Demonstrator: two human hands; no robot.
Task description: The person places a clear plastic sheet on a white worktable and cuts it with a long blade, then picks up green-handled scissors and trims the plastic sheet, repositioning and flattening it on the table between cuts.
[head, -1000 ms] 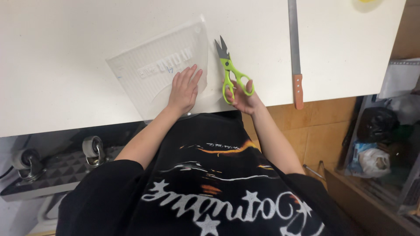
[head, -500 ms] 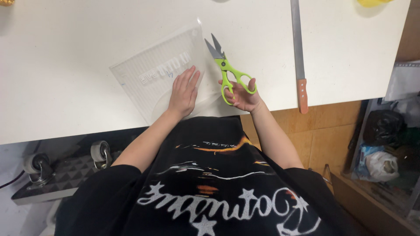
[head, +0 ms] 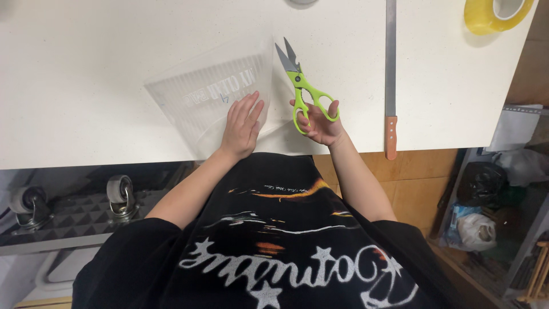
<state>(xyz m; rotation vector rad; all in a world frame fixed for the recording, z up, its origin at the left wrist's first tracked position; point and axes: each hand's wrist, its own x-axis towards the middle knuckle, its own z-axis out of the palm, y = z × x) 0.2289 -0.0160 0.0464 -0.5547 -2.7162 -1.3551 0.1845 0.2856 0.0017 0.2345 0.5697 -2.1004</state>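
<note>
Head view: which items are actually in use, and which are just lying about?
In use: clear plastic sheet under the left hand; green scissors in the right hand.
Lying about: long knife, yellow tape roll.

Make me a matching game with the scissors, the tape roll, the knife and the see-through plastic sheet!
Things:
1. scissors
2. tape roll
3. knife
4. plastic sheet

Descriptions:
A. yellow, at the table's far right corner
B. lying flat under the left hand
C. green handles, held in the right hand
D. wooden handle, long blade

Pairs: 1-C, 2-A, 3-D, 4-B
</note>
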